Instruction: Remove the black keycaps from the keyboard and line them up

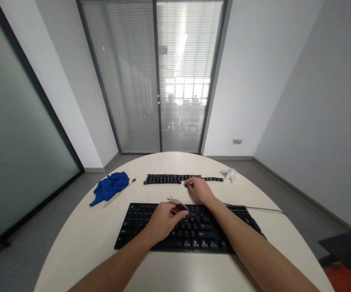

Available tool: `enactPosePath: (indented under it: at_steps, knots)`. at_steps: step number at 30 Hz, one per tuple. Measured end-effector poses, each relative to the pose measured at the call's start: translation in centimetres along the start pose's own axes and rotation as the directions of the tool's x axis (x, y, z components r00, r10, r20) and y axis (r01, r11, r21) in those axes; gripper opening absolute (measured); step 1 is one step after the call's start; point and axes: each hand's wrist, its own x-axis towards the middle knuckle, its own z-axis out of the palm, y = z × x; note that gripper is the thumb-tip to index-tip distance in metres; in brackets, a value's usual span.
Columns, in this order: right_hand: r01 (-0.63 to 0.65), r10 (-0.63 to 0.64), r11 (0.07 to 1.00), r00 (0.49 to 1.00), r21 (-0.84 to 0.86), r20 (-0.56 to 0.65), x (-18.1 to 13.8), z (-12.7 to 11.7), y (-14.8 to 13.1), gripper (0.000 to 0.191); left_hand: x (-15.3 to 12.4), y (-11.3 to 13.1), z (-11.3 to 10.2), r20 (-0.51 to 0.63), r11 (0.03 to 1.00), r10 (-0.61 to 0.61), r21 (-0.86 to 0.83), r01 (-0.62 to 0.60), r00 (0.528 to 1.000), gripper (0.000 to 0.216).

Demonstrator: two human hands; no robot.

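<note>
A black keyboard (205,234) lies before me on the pale table, some of its keys in place. Over its middle, my left hand (164,221) is closed round a keycap puller (180,207) with a black handle and thin wire prongs pointing away from me. Farther out, my right hand (200,190) pinches a small black keycap (186,185) at the table top. Just beyond those fingertips run rows of loose black keycaps (163,179), set side by side. My right forearm crosses above the keyboard and hides part of its right side.
A crumpled blue cloth (111,186) lies at the left, with a thin brush (119,194) beside it. White crumpled tissue (231,175) sits at the far right. The keyboard's cable (263,209) runs off the table's right edge. A dark chair part (347,247) stands at lower right.
</note>
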Motion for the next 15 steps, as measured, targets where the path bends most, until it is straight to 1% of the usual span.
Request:
enactPosePath:
  at_steps: [6, 15]
  knots:
    - [-0.033, 0.03, 0.998, 0.998, -0.046, -0.057, -0.22, 0.48, -0.44, 0.027, 0.05, -0.12, 0.1, -0.002, 1.0, 0.008, 0.0, -0.008, 1.0, 0.023]
    - [-0.029, 0.023, 0.997, 0.996, -0.074, -0.083, -0.13, 0.84, -0.6, 0.029, 0.12, -0.04, 0.13, 0.002, 1.0, -0.004, -0.003, 0.004, 1.0, 0.022]
